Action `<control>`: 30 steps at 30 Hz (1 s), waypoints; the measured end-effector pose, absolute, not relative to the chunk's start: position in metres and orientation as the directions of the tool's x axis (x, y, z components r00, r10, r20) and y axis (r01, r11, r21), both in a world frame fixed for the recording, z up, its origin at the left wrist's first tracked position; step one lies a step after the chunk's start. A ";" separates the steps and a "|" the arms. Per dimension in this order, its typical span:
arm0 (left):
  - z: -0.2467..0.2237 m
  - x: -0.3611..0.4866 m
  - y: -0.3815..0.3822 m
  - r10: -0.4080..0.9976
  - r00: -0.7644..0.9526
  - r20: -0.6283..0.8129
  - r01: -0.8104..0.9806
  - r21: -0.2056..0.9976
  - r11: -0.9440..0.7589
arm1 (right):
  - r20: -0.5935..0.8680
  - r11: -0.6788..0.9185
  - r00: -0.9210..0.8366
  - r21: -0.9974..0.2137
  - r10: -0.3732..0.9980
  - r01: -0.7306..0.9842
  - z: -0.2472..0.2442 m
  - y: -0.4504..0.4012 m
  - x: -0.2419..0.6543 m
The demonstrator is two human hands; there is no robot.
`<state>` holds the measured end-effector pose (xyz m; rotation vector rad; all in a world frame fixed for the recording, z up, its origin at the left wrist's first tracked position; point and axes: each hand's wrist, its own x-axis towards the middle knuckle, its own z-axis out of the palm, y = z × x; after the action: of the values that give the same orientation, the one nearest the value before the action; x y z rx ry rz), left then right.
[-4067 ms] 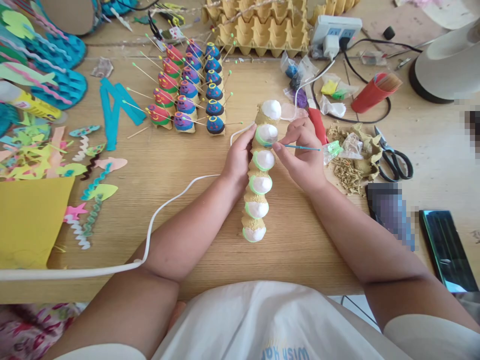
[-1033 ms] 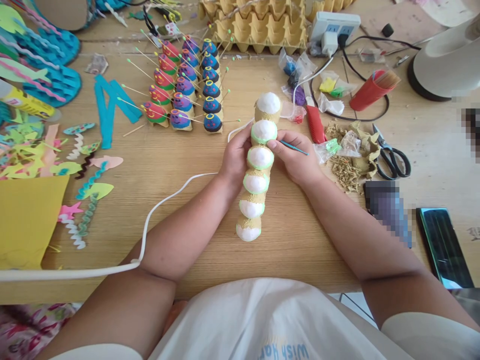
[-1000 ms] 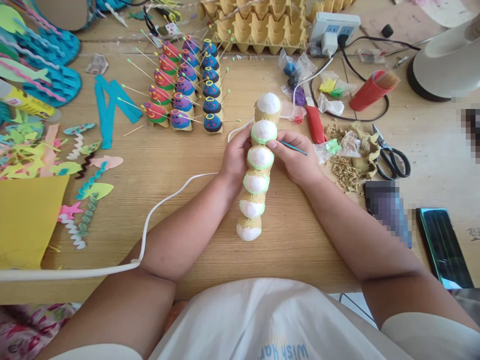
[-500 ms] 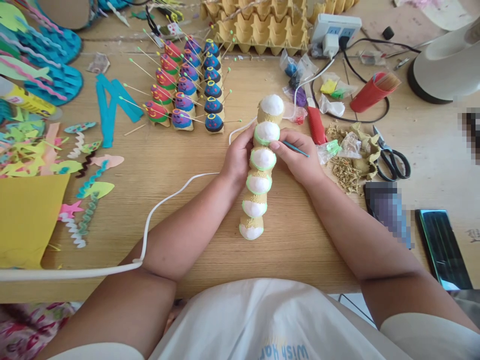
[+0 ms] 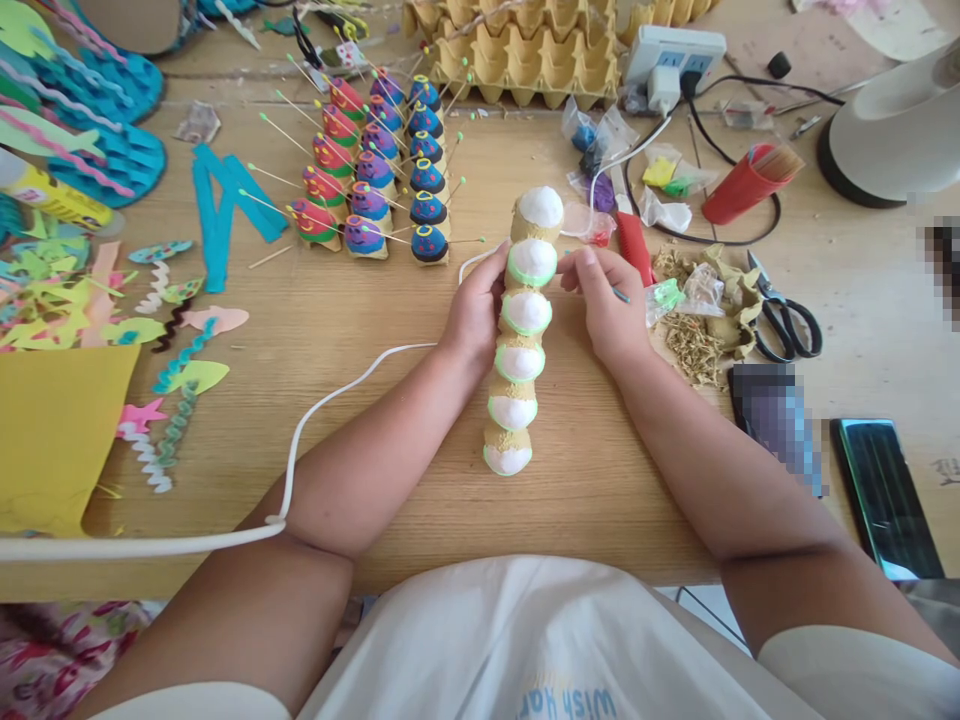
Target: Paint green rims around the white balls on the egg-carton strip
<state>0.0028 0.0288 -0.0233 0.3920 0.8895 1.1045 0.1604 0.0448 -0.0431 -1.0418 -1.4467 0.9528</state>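
My left hand (image 5: 478, 312) is closed around the left side of an egg carton strip (image 5: 519, 362), near its far end. White clay caps the strip's several bumps, and thin light-green edging runs along most of them; on the farthest cap (image 5: 541, 207) I see no green. Just right of the strip, my right hand (image 5: 606, 292) pinches a thin blue clay tool (image 5: 621, 295), mostly hidden by the fingers. Its tip points toward the second bump from the far end; whether it touches there I cannot tell.
Painted egg carton strips with pin feelers (image 5: 367, 170) stand at the back left. Paper cutouts (image 5: 67, 290) and a yellow sheet (image 5: 64, 440) lie left. A white cable (image 5: 315, 410) crosses by my left arm. Scissors (image 5: 784, 315), clay bags (image 5: 600, 150) and a phone (image 5: 885, 495) lie right.
My right hand has drawn back slightly to the right, its thumb off the strip, and the tool has turned in the fingers. The strip's near end has shifted a little right.
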 end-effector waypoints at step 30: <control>-0.017 0.000 0.029 0.892 0.091 -0.443 -0.565 0.715 0.412 | 0.367 0.374 -0.113 -0.927 0.923 0.042 -0.041 0.042 0.158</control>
<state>-0.0002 0.0294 -0.0175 0.4104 0.9781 1.1283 0.1579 0.0420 -0.0406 -0.9154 -1.4861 0.9629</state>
